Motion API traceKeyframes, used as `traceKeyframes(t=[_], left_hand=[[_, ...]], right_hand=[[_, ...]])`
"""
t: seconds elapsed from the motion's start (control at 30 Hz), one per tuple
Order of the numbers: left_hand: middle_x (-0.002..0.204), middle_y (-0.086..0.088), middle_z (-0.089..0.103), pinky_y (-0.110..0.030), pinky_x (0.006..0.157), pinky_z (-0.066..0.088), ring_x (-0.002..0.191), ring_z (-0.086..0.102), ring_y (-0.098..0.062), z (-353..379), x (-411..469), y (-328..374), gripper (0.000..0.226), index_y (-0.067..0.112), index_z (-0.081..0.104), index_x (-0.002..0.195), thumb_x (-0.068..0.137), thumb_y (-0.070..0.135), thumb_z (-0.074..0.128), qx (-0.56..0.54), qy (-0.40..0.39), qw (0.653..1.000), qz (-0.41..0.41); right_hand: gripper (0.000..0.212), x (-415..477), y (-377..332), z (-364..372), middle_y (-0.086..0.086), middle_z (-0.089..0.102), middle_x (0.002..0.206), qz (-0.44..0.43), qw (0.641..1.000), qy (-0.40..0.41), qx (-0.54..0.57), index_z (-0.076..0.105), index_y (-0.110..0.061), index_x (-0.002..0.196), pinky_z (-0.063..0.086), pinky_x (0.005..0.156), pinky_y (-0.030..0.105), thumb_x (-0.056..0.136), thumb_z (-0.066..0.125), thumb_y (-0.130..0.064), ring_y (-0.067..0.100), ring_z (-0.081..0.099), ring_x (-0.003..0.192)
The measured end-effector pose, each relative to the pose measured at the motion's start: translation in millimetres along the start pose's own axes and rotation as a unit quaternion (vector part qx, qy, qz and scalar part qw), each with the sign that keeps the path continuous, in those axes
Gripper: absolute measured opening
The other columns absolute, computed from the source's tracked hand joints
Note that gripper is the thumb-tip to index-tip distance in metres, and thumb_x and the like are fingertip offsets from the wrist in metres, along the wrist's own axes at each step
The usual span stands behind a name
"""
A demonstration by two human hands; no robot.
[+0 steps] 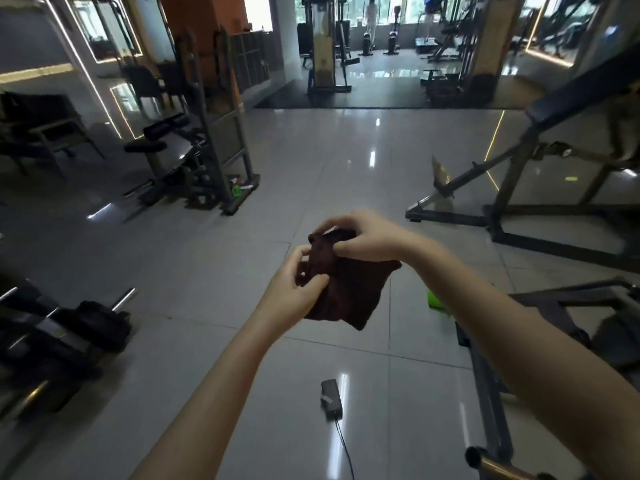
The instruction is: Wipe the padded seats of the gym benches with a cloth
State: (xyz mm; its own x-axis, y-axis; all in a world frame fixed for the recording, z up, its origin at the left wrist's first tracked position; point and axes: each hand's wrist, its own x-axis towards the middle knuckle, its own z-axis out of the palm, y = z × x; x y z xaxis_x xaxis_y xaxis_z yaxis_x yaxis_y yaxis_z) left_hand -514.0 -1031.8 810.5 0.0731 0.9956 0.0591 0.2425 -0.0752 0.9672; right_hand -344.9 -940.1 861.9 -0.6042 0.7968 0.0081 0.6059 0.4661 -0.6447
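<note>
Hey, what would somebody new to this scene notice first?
The left hand and right hand at centre, both gripping a dark maroon cloth in the air above the glossy tiled floor. After that, the black padded bench at the left, and a small dark device with a cord lying on the floor below the hands.

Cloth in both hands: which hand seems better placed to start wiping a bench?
Probably the right hand: its fingers curl over the cloth at the top, and a dark padded seat lies low on that side. The left hand only pinches an edge.
</note>
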Motion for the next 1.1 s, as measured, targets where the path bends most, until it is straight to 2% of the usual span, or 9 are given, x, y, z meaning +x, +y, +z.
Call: traceKeyframes(t=[0.17, 0.27, 0.4, 0.5, 0.6, 0.8, 0.93, 1.1], left_hand=[[0.101, 0.002, 0.069, -0.025, 0.072, 0.056, 0.091, 0.070, -0.010, -64.3, 3.9, -10.3, 0.025, 0.029, 0.060, 0.115, 0.097, 0.012, 0.054, 0.022, 0.002, 1.000, 0.016], [0.099, 0.007, 0.070, -0.018, 0.070, 0.051, 0.090, 0.068, -0.003, -89.2, 10.9, -18.8, 0.027, 0.032, 0.060, 0.114, 0.099, 0.011, 0.051, 0.029, 0.007, 0.999, 0.018], [0.098, 0.009, 0.070, -0.021, 0.072, 0.051, 0.090, 0.067, -0.004, -106.4, 38.9, -28.4, 0.029, 0.037, 0.059, 0.114, 0.101, 0.014, 0.047, 0.041, -0.008, 0.999, 0.026], [0.097, 0.011, 0.070, -0.025, 0.074, 0.055, 0.090, 0.067, -0.005, -105.3, 63.8, -40.9, 0.031, 0.042, 0.059, 0.112, 0.102, 0.016, 0.046, 0.050, -0.053, 0.997, 0.027], [0.096, 0.016, 0.070, -0.028, 0.079, 0.056, 0.090, 0.067, -0.003, -102.1, 95.1, -51.1, 0.030, 0.041, 0.060, 0.113, 0.102, 0.017, 0.047, 0.044, -0.089, 0.995, 0.028], [0.094, 0.018, 0.070, -0.017, 0.072, 0.052, 0.090, 0.067, 0.002, -90.5, 199.7, -75.0, 0.021, 0.036, 0.062, 0.108, 0.099, 0.018, 0.054, 0.031, -0.146, 0.989, 0.012], [0.093, 0.016, 0.071, -0.013, 0.071, 0.049, 0.089, 0.066, 0.000, -82.2, 285.0, -74.5, 0.019, 0.032, 0.064, 0.105, 0.098, 0.017, 0.055, 0.037, -0.168, 0.985, 0.022], [0.089, 0.014, 0.070, -0.014, 0.070, 0.048, 0.087, 0.066, 0.000, -69.6, 386.1, -66.1, 0.017, 0.026, 0.064, 0.104, 0.097, 0.013, 0.055, 0.024, -0.200, 0.978, 0.054]], right_hand=[[0.040, 36.8, -30.2, 28.3, -0.009, 0.067, 0.107, -0.003, 0.999, 0.026, 0.028, 0.066, -0.031, 0.120, 0.050, 0.082, 0.025, 0.084, 0.059, -0.015, 0.004, 0.061, 0.093], [0.038, 52.4, -38.2, 47.5, -0.008, 0.067, 0.111, 0.007, 0.997, 0.045, 0.063, 0.064, -0.036, 0.119, 0.053, 0.086, 0.029, 0.083, 0.060, -0.022, 0.009, 0.062, 0.099], [0.038, 69.7, -28.4, 60.6, -0.007, 0.068, 0.106, 0.062, 0.992, 0.077, 0.082, 0.062, -0.035, 0.120, 0.056, 0.086, 0.035, 0.083, 0.061, -0.040, 0.010, 0.064, 0.096], [0.035, 80.2, -8.4, 68.8, -0.001, 0.070, 0.096, 0.106, 0.983, 0.099, 0.116, 0.068, -0.026, 0.103, 0.055, 0.087, 0.045, 0.077, 0.062, -0.049, 0.016, 0.066, 0.090], [0.035, 88.5, 19.5, 75.2, 0.000, 0.071, 0.095, 0.132, 0.966, 0.132, 0.177, 0.070, -0.027, 0.097, 0.055, 0.090, 0.047, 0.074, 0.069, -0.053, 0.018, 0.068, 0.092], [0.017, 127.6, 89.2, 68.6, 0.004, 0.074, 0.098, 0.188, 0.911, 0.234, 0.283, 0.070, -0.019, 0.099, 0.055, 0.091, 0.046, 0.087, 0.075, -0.030, 0.017, 0.070, 0.096], [0.013, 175.7, 123.5, 36.6, -0.001, 0.074, 0.097, 0.200, 0.889, 0.294, 0.288, 0.071, -0.023, 0.098, 0.054, 0.093, 0.045, 0.086, 0.076, -0.027, 0.014, 0.070, 0.095], [0.012, 234.9, 158.1, -20.9, -0.001, 0.074, 0.095, 0.192, 0.882, 0.343, 0.262, 0.072, -0.024, 0.097, 0.055, 0.091, 0.044, 0.085, 0.076, -0.025, 0.014, 0.070, 0.094]])
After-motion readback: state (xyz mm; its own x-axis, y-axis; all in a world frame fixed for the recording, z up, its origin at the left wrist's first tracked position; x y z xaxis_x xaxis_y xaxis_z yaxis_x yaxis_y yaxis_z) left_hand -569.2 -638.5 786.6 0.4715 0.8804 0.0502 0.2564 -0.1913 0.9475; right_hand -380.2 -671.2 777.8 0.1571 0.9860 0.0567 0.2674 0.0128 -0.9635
